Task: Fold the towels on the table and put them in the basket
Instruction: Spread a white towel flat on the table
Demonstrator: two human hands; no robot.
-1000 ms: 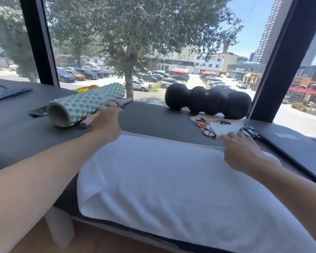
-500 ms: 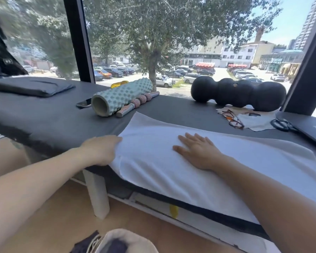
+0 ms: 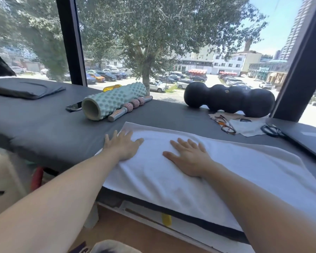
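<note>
- The towel (image 3: 199, 172) is spread along the table's (image 3: 44, 125) near edge.
- The left hand (image 3: 123, 146) is laid flat, fingers spread, on the towel's left end.
- The right hand (image 3: 189, 157) is pressed open-palmed on its middle.

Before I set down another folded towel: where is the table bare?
Bare: the wide stretch left of the towel, between the dark pad and foam roller; also between roller and black roller. Crowded: glasses, scissors, laptop at right.
</note>
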